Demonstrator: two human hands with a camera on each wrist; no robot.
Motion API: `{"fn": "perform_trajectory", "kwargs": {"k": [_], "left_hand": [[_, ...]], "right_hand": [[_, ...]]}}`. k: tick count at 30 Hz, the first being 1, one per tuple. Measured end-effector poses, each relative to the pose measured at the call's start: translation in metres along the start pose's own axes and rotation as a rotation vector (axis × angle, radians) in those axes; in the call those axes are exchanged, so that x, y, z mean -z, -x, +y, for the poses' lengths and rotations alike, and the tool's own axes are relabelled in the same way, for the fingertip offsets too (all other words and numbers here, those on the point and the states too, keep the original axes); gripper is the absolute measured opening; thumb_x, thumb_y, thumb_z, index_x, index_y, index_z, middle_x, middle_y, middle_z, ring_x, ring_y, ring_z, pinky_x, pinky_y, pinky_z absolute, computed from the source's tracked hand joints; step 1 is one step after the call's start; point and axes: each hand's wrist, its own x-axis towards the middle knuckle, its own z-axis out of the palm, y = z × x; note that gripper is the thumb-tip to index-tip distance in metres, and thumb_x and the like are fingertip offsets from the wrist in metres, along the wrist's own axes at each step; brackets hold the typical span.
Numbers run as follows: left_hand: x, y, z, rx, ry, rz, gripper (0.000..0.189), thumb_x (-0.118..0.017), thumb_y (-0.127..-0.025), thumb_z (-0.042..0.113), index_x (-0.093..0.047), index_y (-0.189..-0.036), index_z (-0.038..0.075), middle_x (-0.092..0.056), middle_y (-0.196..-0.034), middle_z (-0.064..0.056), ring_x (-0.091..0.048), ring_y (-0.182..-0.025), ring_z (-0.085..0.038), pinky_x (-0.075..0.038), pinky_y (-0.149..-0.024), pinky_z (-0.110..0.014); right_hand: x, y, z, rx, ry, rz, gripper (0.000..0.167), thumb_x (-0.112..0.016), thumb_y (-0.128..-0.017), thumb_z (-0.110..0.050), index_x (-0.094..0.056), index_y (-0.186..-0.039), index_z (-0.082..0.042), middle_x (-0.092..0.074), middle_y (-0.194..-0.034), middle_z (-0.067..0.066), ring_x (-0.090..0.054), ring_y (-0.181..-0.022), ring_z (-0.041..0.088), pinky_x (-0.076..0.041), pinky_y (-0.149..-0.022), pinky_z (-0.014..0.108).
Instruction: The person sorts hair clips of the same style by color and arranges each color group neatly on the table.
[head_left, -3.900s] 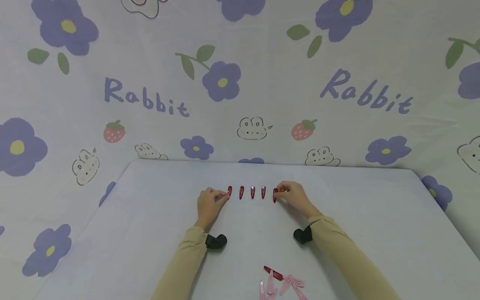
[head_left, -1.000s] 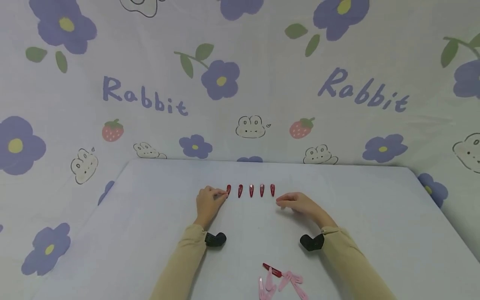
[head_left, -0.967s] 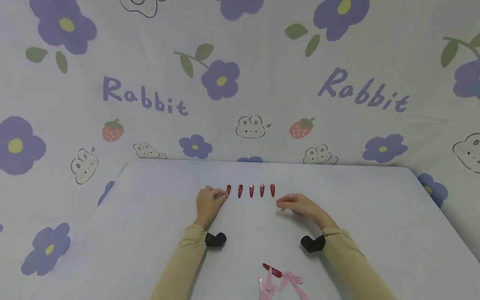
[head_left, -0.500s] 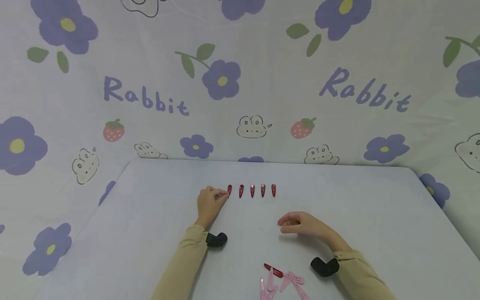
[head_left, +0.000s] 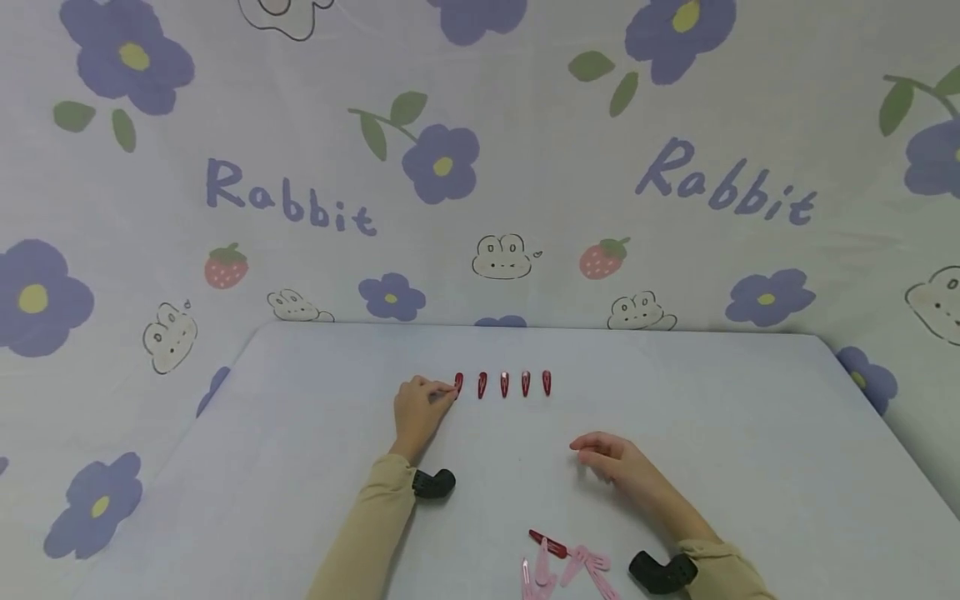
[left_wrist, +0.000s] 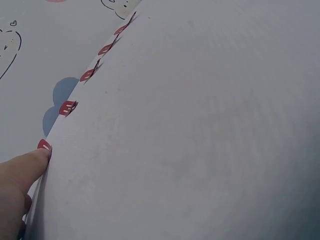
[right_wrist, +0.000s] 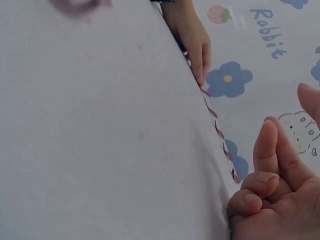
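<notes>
Several red snap hair clips (head_left: pixel 504 384) stand in a side-by-side row near the far part of the white table. My left hand (head_left: pixel 418 414) pinches the leftmost red hair clip (head_left: pixel 459 380) between thumb and forefinger; its lower end is hidden by the fingertips. The left wrist view shows a finger (left_wrist: pixel 31 167) right at that clip. Lower right of the row, my right hand (head_left: pixel 621 468) hovers over the table with loosely bent fingers and nothing in them. In the right wrist view, thumb and forefinger (right_wrist: pixel 266 142) are apart.
Nearer me lies a small pile of pink hair clips (head_left: pixel 543 568) with one red hair clip (head_left: pixel 548 544) at its top. A rabbit-and-flower print cloth (head_left: pixel 502 192) hangs behind the white table (head_left: pixel 300 467). Black wrist cameras (head_left: pixel 435 484) sit on both sleeves.
My right hand let go of the rightmost red clip, which now lies in line with the row, and drew back toward me and right. My left hand stays at the leftmost clip.
</notes>
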Motion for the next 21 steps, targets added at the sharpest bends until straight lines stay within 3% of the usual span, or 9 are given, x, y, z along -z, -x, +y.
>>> {"fn": "perform_trajectory", "kwargs": {"k": [5, 10, 15, 18, 21], "left_hand": [[0.001, -0.001, 0.001, 0.002, 0.011, -0.004, 0.017, -0.070, -0.076, 0.030, -0.073, -0.083, 0.014, -0.053, -0.077, -0.005, -0.045, -0.069, -0.023, -0.034, -0.064, -0.038], [0.000, -0.003, -0.001, -0.008, 0.004, 0.010, 0.016, -0.071, -0.076, 0.029, -0.073, -0.082, 0.014, -0.053, -0.076, -0.005, -0.045, -0.067, -0.023, -0.034, -0.063, -0.038], [-0.002, -0.003, -0.003, -0.011, -0.003, 0.013, 0.015, -0.071, -0.075, 0.029, -0.073, -0.081, 0.015, -0.053, -0.076, -0.004, -0.045, -0.067, -0.022, -0.034, -0.061, -0.037], [-0.001, -0.001, -0.003, 0.001, 0.002, 0.006, 0.015, -0.071, -0.075, 0.029, -0.073, -0.081, 0.016, -0.053, -0.077, -0.004, -0.045, -0.068, -0.022, -0.034, -0.062, -0.037], [0.000, 0.001, -0.002, 0.010, 0.011, 0.004, 0.014, -0.071, -0.076, 0.028, -0.073, -0.082, 0.016, -0.053, -0.078, -0.004, -0.045, -0.069, -0.022, -0.034, -0.062, -0.038]], "right_hand": [[-0.008, 0.007, -0.001, 0.102, 0.050, -0.064, 0.029, -0.056, -0.089, -0.013, -0.054, -0.108, 0.008, -0.054, -0.083, 0.008, -0.046, -0.066, 0.012, -0.039, -0.056, 0.025], [-0.016, 0.012, -0.003, 0.185, 0.049, -0.043, 0.022, -0.058, -0.085, -0.002, -0.056, -0.104, 0.010, -0.054, -0.080, 0.005, -0.046, -0.064, 0.007, -0.039, -0.056, 0.022], [-0.032, 0.022, -0.014, 0.400, 0.182, -0.040, 0.017, -0.066, -0.078, 0.002, -0.060, -0.094, 0.004, -0.057, -0.075, 0.004, -0.041, -0.056, 0.015, -0.035, -0.049, 0.026], [-0.041, 0.026, -0.020, 0.519, 0.237, -0.082, 0.016, -0.067, -0.076, 0.003, -0.061, -0.091, 0.000, -0.058, -0.077, 0.005, -0.046, -0.063, 0.021, -0.039, -0.055, 0.029], [-0.046, 0.026, -0.017, 0.550, 0.254, -0.147, 0.016, -0.066, -0.077, 0.002, -0.061, -0.092, -0.002, -0.060, -0.082, 0.005, -0.051, -0.073, 0.019, -0.041, -0.066, 0.027]]}}
